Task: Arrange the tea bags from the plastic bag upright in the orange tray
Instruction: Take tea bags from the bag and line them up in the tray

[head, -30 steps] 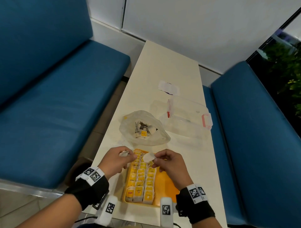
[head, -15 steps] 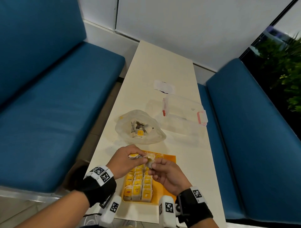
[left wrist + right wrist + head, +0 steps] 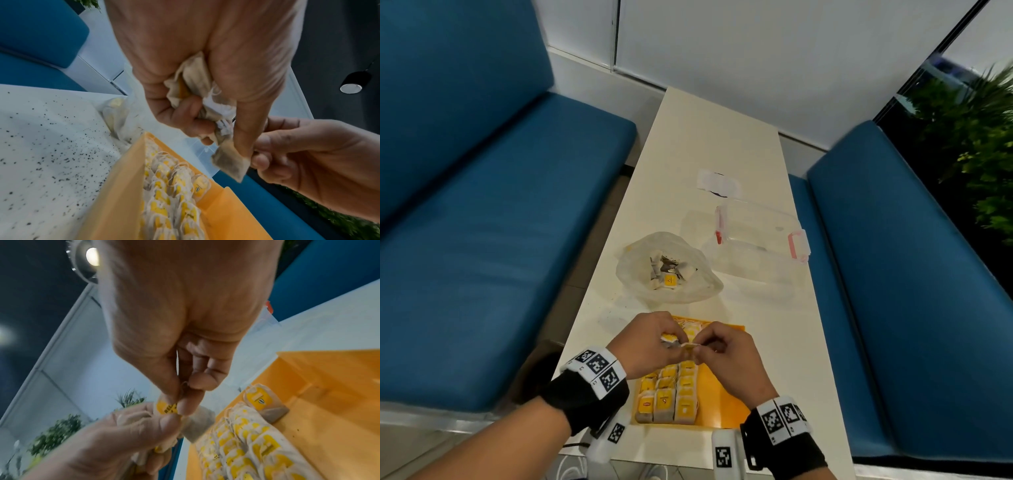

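Nearest, three rows of paper tea bags with yellow tags (image 3: 666,399) stand upright in the shallow orange plastic tray (image 3: 722,394), filling its left part; its right part is bare floor, and the tray's near wall lies close to the near edge of the long white surface (image 3: 709,144). The tag print is too blurred to read. Above the tray the left hand (image 3: 650,342) has its grip curled round a crumpled bunch of tea bags (image 3: 195,84), thumb pressing one loose brown tea bag (image 3: 230,162) that hangs below. The right hand (image 3: 726,353) meets it, its grip pinching that bag's round yellow tag (image 3: 166,407), whose dark letters are partly hidden and unreadable. Dark crumbs speckle the surface left of the tray. Just beyond lies the clear crumpled plastic bag (image 3: 671,270), open, with more tea bags inside; right of it sits a clear plastic box with red clasps (image 3: 760,236), near the right edge. Farther on, a small white packet (image 3: 717,180), then open surface to the wall.
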